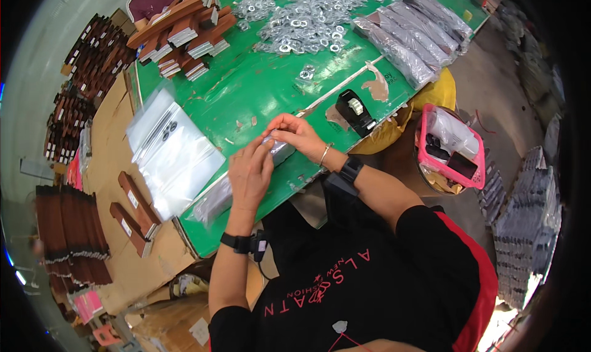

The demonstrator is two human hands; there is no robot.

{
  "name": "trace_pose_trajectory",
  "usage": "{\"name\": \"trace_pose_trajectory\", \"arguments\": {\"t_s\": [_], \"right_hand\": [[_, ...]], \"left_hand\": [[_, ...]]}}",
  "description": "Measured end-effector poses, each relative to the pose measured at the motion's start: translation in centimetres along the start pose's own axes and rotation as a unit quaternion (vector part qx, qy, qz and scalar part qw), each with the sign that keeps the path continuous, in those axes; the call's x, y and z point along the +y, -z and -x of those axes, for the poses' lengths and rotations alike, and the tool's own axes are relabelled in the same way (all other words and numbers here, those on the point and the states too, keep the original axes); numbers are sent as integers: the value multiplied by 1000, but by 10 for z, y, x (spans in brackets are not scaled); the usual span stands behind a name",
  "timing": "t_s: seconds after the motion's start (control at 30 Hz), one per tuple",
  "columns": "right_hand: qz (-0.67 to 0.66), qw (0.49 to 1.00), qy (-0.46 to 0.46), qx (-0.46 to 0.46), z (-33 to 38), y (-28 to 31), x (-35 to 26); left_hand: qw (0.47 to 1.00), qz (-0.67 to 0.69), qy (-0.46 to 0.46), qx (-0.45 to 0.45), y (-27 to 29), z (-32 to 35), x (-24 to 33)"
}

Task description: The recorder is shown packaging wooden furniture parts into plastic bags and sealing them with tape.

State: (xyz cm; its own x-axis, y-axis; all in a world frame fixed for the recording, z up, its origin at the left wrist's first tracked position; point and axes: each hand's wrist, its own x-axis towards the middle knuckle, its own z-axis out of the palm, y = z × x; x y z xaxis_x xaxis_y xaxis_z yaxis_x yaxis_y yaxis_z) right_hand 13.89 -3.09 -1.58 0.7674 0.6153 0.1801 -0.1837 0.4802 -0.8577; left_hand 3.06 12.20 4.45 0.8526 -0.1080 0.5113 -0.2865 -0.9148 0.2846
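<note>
A long, narrow package in clear plastic wrap (pixel 212 202) lies along the near edge of the green table (pixel 258 96). My left hand (pixel 250 170) is closed over its middle, fingers together and pressed on the wrap. Bent at the knuckles, my right hand (pixel 297 136) pinches the plastic close to the left fingertips. What exactly is between the fingertips is hidden. Left of my hands lies a stack of clear plastic bags (pixel 178 161). A black tape dispenser (pixel 356 113) sits to the right of my right hand.
Small bagged metal rings (pixel 308 22) are heaped at the back. Brown wooden pieces (pixel 184 35) are stacked far left, near another person (pixel 148 4). Wrapped packages (pixel 412 35) lie far right. A pink basket (pixel 452 145) stands right; two brown pieces (pixel 136 204) lie left on cardboard.
</note>
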Motion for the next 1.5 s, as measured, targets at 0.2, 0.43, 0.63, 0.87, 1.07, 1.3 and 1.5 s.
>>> {"name": "trace_pose_trajectory", "arguments": {"t_s": [0.2,0.43,0.63,0.87,1.07,1.3,1.5], "right_hand": [[125,991,11,42,11,-2,-36],[620,744,148,201,113,87,-140],[666,707,99,216,111,103,-113],[662,697,78,265,99,103,-104],[575,768,75,270,96,106,-103],[318,913,-28,255,133,98,-136],[206,935,-72,280,179,102,-112]], "left_hand": [[997,-39,1,-71,1,13,-15],[1000,-5,-7,-24,-10,3,16],[997,31,-53,55,-35,-31,71],[993,70,-47,78,-49,-60,94],[995,55,-48,63,-63,-66,97],[996,41,-47,56,-65,-66,93],[997,43,-50,38,-60,-64,92]]}}
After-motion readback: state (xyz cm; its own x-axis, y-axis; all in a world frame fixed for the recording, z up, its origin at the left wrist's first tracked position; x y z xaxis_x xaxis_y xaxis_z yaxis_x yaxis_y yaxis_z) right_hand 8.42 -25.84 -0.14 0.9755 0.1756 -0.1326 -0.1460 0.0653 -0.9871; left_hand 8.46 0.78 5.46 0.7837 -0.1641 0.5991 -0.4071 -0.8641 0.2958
